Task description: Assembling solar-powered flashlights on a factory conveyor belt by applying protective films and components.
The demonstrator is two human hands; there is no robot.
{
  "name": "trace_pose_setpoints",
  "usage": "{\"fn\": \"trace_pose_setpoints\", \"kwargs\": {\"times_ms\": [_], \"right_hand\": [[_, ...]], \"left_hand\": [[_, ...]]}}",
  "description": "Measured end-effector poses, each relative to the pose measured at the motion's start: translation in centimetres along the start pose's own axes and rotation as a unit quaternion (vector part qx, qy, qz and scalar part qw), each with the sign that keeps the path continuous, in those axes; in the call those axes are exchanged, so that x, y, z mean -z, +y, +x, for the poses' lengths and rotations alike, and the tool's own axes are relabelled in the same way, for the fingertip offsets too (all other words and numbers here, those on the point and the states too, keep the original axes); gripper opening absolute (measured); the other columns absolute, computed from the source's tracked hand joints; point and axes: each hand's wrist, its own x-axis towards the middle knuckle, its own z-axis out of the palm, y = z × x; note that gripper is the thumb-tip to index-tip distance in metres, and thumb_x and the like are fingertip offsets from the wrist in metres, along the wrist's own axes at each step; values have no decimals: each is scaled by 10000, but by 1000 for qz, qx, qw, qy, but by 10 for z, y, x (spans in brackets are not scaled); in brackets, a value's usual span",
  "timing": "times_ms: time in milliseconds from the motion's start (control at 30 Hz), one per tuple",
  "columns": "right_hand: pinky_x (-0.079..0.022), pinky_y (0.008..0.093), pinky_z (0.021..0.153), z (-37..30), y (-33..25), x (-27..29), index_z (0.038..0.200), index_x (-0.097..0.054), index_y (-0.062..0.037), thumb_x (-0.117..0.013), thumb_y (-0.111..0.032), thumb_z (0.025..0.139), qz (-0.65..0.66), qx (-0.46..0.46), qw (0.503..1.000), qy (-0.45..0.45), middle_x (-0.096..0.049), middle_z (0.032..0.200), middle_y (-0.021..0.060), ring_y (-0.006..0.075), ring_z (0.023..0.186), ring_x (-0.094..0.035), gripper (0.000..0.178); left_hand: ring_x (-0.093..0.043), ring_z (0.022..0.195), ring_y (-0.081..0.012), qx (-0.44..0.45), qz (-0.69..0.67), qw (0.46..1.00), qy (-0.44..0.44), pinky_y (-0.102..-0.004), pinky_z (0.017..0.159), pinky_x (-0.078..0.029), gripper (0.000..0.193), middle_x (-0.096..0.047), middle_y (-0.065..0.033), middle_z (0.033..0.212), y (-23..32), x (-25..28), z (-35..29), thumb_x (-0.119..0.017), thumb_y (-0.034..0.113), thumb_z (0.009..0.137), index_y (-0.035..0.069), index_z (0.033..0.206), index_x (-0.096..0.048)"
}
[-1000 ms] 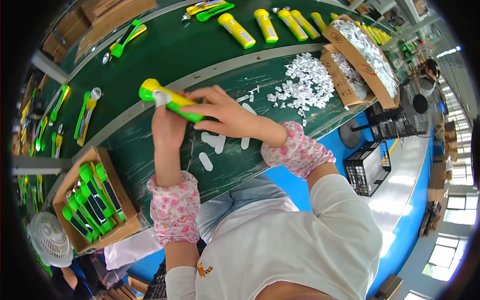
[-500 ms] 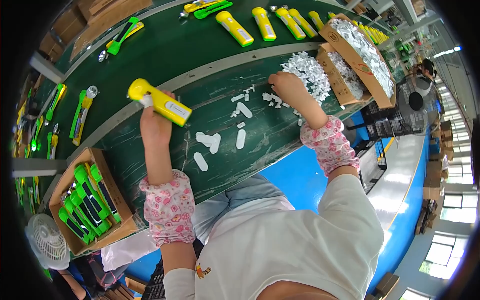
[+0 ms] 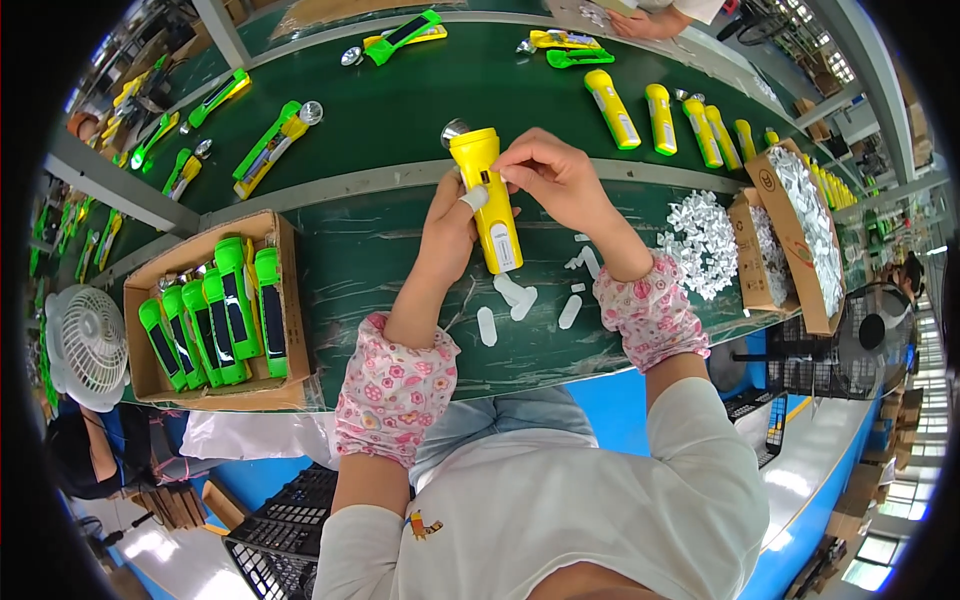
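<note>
Currently: left hand (image 3: 448,225) is gripping the yellow flashlight (image 3: 486,196)
Right fingers (image 3: 512,168): pinching its switch
Risk: flashlight may be slipping onto the green surface (image 3: 380,250)

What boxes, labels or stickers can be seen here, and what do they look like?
Open brown cardboard box, left: holds green flashlights.
Two brown cardboard boxes, right: full of small white pieces.
White rectangular label: on the yellow flashlight held in both hands.
White oblong stickers: loose on the green table.
</note>
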Motion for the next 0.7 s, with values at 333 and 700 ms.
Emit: {"fn": "trace_pose_setpoints", "kwargs": {"times_ms": [333,700], "right_hand": [[-499,221,735,0,11,-6,969,-610,-1,-619,31,886,-16,-18,1000,-2,-549,974,36,96,867,-568,89],[-467,238,685,-6,30,-22,1229,-418,-56,-695,-87,849,-31,-60,996,66,-568,991,51,123,915,-561,472]], "left_hand": [[-562,1009,-181,-49,153,987,16,-324,870,-470,469,-502,-132,1158,-13,3,2,-489,145,967,-16,1341,-258],[-539,1029,-178,-91,272,957,36,-318,875,-455,421,-498,-139,1151,-18,8,-2,-450,113,977,-20,1331,-264]]}}
